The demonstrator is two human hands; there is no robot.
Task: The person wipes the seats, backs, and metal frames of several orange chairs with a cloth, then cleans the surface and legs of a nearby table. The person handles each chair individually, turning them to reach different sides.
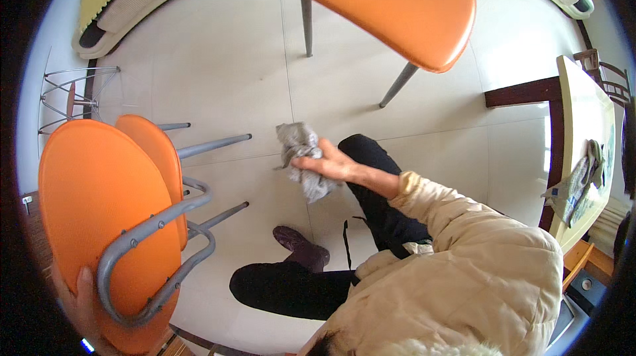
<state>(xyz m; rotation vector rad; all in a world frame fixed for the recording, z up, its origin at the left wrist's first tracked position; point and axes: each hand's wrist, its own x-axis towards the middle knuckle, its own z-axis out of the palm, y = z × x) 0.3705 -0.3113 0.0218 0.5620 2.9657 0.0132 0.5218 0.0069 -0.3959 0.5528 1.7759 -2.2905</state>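
Observation:
My right hand [334, 161] grips a crumpled grey cloth [298, 138], held out in front of my knees above the tiled floor. At the lower left, my left hand [79, 296] holds the edge of an orange chair's backrest [109, 182]; part of that hand is dim at the picture's rim. Grey metal tubing [141, 232] is bolted to the backrest. Beyond it shows the chair's orange seat [156, 142], with grey legs [218, 146] below. The cloth is apart from this chair.
Another orange chair [392, 3] with grey legs stands ahead. To the right is a table [571, 157] with a pale top, a patterned cloth [579, 192] lying on it. A wire-legged metal frame [74, 100] stands at the left wall, near a sofa [134, 23].

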